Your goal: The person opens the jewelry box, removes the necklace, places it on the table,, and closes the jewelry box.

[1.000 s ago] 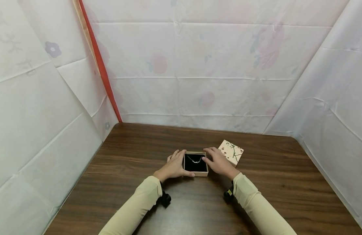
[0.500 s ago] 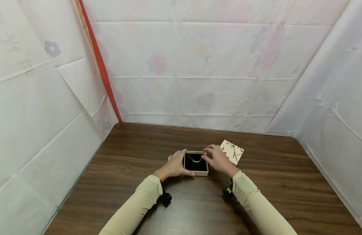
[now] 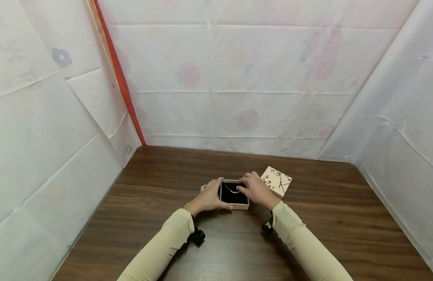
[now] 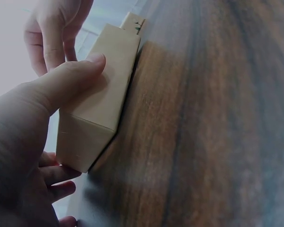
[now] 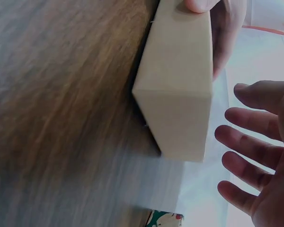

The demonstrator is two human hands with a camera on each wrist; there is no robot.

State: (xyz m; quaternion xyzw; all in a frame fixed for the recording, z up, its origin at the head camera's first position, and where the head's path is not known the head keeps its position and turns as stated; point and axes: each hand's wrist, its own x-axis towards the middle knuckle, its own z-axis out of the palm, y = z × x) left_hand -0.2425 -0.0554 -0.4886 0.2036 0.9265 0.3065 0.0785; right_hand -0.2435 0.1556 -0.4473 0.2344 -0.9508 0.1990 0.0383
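A small cream cardboard jewellery box (image 3: 241, 207) lies uncovered on the table, with a black insert (image 3: 234, 199) inside. Across the insert runs a fine silver necklace (image 3: 232, 191). My left hand (image 3: 207, 198) grips the box from its left side; in the left wrist view its thumb (image 4: 80, 75) presses the front wall. Over the box's right part hovers my right hand (image 3: 255, 189), hiding one end of the necklace. The right wrist view shows its fingers (image 5: 246, 142) spread and fairly straight, apart from the box walls. Whether its fingertips touch the necklace is not clear.
The box's floral-printed lid (image 3: 277, 181) lies on the table behind and right of the right hand. Dark wood-grain table (image 3: 325, 218) surrounds the box. White patterned cloth (image 3: 216, 78) hangs at the back and both sides, with a red strip (image 3: 119, 74) at left.
My right hand has shifted slightly left and further over the box, covering more of the necklace's right end. My left hand keeps its hold, and the lid stays in place.
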